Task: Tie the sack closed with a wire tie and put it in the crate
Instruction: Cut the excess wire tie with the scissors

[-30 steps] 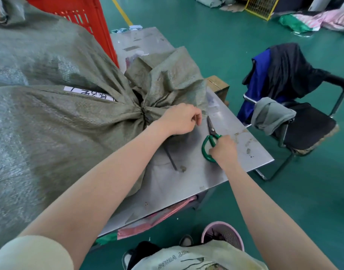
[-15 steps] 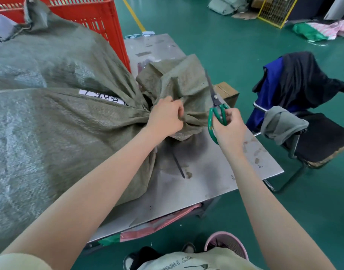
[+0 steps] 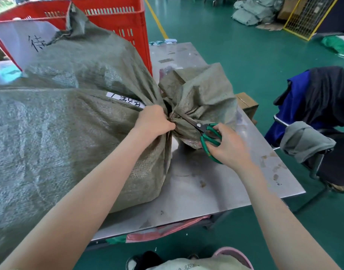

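A large grey-green woven sack (image 3: pixel 60 137) lies on its side across the steel table (image 3: pixel 216 191), its mouth gathered into a neck with the loose top flaring to the right. My left hand (image 3: pixel 153 122) grips that gathered neck. My right hand (image 3: pixel 228 146) holds green-handled scissors (image 3: pixel 205 133), their dark blades pointing up-left and touching the neck right beside my left fingers. The wire tie itself is hidden in the folds. The red plastic crate (image 3: pixel 116 18) stands behind the sack at the back left.
A second tied sack (image 3: pixel 85 51) with a white label leans against the crate. A small cardboard box (image 3: pixel 247 104) sits past the table's right edge. A chair (image 3: pixel 323 123) draped with clothes stands on the right. Green floor surrounds the table.
My right hand lifted the scissors off the table, raised them, then brought the blades down to the sack's neck. My left hand shifted left to grip the neck.
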Motion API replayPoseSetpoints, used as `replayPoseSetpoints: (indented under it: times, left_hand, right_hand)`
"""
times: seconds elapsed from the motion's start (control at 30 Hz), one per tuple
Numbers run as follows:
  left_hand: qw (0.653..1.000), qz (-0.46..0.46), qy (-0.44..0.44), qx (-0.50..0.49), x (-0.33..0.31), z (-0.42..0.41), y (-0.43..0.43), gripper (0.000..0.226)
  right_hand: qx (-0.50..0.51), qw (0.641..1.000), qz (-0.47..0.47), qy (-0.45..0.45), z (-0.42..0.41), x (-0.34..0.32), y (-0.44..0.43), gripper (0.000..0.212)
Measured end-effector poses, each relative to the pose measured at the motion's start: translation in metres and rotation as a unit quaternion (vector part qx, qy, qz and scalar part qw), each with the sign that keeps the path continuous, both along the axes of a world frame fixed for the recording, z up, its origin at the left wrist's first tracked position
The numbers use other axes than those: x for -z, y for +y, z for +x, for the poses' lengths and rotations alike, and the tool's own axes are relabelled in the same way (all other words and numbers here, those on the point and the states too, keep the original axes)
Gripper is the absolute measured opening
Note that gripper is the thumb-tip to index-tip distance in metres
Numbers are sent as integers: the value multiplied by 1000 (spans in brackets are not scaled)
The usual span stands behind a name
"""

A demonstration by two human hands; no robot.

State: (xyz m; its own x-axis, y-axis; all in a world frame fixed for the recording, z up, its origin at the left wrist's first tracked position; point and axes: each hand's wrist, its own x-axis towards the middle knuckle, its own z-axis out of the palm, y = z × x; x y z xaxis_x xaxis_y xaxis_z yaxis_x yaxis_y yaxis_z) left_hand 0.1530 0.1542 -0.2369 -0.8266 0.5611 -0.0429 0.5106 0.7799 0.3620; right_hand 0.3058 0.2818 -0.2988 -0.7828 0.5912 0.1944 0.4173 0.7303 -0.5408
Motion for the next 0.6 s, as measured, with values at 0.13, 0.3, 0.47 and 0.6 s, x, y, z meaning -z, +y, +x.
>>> replayPoseSetpoints:
  times: [0.13,0.3,0.47,0.6]
  left_hand:
    - [997,29,-66,-12,-9,-9,-9,28]
    - [982,100,-157,-30,-6,-23,-11,25]
    - [977,120,-171,-41,-8,-28,-11,30]
    - [969,145,-195,-41,-6,-29,-12,29]
  right_hand:
    - [-39,991,124,-41,7,-12,10,37]
    - [-83,971,213,-67,-1,-25,15,42]
    - [-96,963,246,-53,-16,-35,12,40]
    - [-113,956,261,-70,-25,-41,11,40]
